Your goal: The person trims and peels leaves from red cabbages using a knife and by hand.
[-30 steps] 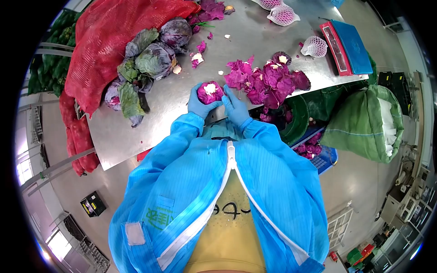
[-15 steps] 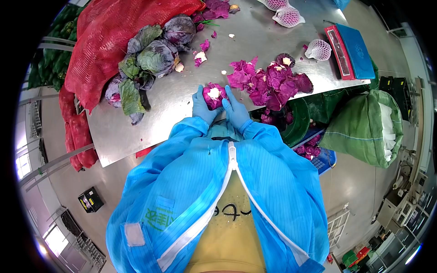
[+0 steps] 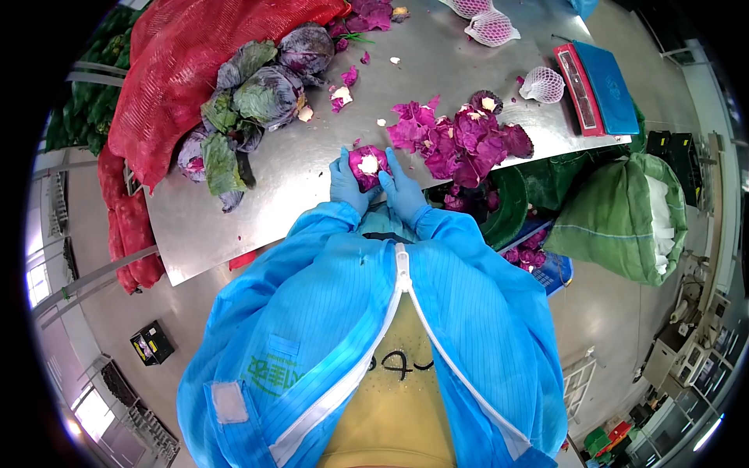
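Note:
Between my two blue-gloved hands is a small trimmed purple cabbage [image 3: 368, 166], its pale cut stem facing up. My left hand [image 3: 346, 184] wraps its left side. My right hand [image 3: 402, 187] presses on its right side with the fingertips. Loose purple leaves [image 3: 460, 140] lie in a pile just to the right. Whole cabbages with dull outer leaves [image 3: 265, 97] rest at the upper left, against a red mesh sack [image 3: 175, 86].
The metal table [image 3: 211, 234] ends just in front of my body. A red and blue scale [image 3: 597, 90] and net-wrapped cabbages [image 3: 542, 84] are at the right. Below the table edge stand a green tub [image 3: 507, 207], a blue crate [image 3: 555, 273] and a green sack [image 3: 612, 222].
The cabbage has turned and tilted a little between my hands, and a small leaf edge now sticks up at its top. Both hands stay around it.

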A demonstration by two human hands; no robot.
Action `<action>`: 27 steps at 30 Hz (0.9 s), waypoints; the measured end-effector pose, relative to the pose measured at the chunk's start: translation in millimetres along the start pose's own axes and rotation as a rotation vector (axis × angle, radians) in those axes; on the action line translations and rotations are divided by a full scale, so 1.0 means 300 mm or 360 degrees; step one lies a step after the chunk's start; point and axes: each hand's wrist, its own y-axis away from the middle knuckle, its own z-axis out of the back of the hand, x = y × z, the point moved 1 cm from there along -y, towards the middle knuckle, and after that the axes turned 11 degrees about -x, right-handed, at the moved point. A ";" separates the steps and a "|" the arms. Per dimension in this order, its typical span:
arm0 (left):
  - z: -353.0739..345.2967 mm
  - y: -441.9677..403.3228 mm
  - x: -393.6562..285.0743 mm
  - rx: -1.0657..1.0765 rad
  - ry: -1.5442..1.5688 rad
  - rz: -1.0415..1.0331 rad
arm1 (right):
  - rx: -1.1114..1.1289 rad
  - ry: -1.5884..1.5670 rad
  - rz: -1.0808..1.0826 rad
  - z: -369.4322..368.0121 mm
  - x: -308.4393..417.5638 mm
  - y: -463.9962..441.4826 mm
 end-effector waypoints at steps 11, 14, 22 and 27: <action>-0.007 -0.003 -0.007 -0.0031 -0.0027 -0.0058 | 0.0000 0.0120 -0.0133 0.003 0.016 -0.007; -0.009 0.001 0.001 -0.0064 -0.0084 -0.0084 | -0.0034 0.0012 -0.0086 -0.016 -0.046 -0.027; -0.007 -0.004 -0.010 -0.0092 -0.0040 -0.0113 | 0.0091 0.0083 -0.0146 0.053 -0.014 -0.044; -0.012 -0.006 -0.009 -0.0100 -0.0034 -0.0116 | -0.0207 -0.0372 -0.0040 -0.011 -0.055 -0.033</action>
